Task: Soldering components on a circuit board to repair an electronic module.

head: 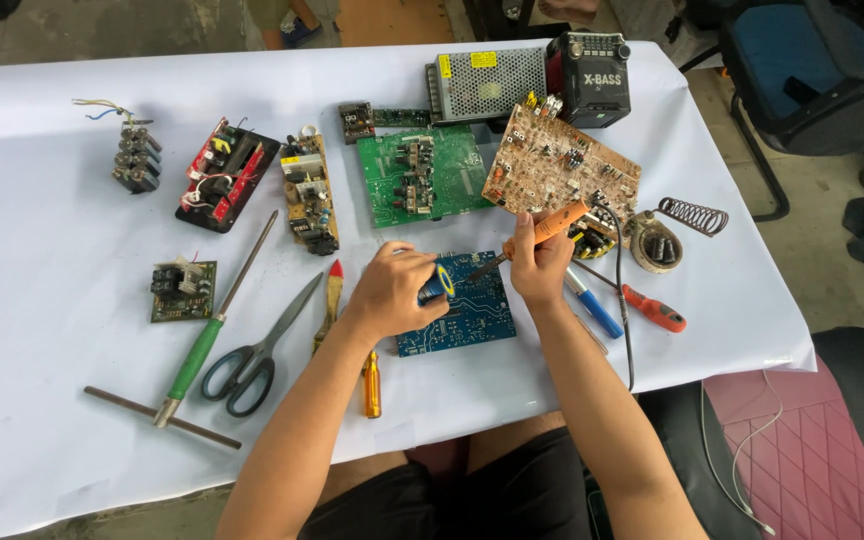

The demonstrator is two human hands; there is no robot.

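On the white-covered table: I see a blue circuit board [467,312] lying flat at the near edge, between my two hands.
Left hand: my left hand [392,290] is clenched around a small blue-and-yellow spool [438,284] (solder wire, I'd guess), holding it over the board's upper left part.
Right hand: my right hand [540,262] grips an orange-handled soldering iron [532,240], tip slanting down-left to the board's top edge, just beside the spool.
Progress: I judge the soldering to be underway, with iron and spool both at the board; whether any joint is finished I cannot tell, the detail being too small.
Nearby: scissors [257,350], a green-handled T-wrench [192,350] and an orange screwdriver [372,385] lie to the left; a green board [420,175] and a brown board [557,165] sit beyond.
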